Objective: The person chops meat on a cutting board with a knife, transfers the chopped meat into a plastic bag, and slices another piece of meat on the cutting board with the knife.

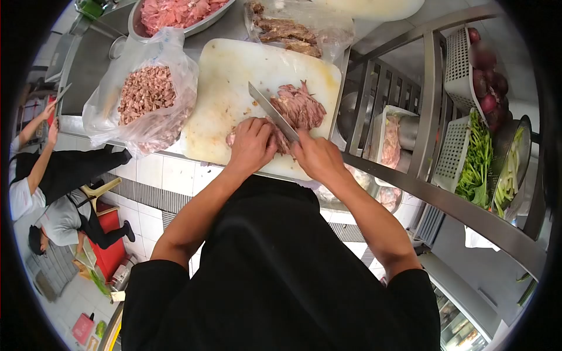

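Note:
My right hand [316, 155] is closed round the handle of a knife [273, 111], whose blade points up and to the left across the white cutting board [219, 76]. Right of the blade lies a pile of sliced cooked meat [298, 105]. My left hand [253, 143] has its fingers curled down on an uncut piece of meat [280, 140], close to the left side of the blade. Part of that piece is hidden under my fingers. Small crumbs of meat are scattered over the board.
Left of the board sits a clear bag of diced meat [147, 96]. Behind stand a metal bowl of raw meat [181, 14] and a bag with larger cooked pieces [287, 32]. A metal rack [433, 105] with vegetable baskets is at right. Two people are at far left, one holding a knife.

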`<control>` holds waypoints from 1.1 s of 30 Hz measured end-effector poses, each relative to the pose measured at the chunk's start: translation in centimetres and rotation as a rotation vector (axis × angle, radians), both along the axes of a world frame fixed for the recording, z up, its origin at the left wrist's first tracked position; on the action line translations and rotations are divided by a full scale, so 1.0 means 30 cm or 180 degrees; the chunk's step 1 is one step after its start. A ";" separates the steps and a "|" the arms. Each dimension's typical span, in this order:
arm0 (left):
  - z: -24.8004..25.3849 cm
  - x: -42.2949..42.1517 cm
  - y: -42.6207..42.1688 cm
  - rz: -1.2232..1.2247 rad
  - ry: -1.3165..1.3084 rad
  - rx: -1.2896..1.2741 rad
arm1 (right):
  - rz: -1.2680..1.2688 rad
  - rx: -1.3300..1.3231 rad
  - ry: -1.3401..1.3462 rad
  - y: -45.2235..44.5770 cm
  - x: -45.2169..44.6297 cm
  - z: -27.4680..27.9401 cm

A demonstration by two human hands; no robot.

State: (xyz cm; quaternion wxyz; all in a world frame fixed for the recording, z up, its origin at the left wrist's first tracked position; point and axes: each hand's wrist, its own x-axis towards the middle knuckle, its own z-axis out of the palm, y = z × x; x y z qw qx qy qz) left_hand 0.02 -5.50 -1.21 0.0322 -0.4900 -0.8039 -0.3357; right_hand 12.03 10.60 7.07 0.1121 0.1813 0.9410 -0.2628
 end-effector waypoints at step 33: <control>0.026 0.034 -0.037 0.0202 -0.0028 0.0190 | 0.0190 -0.0057 0.0097 -0.024 0.000 0.021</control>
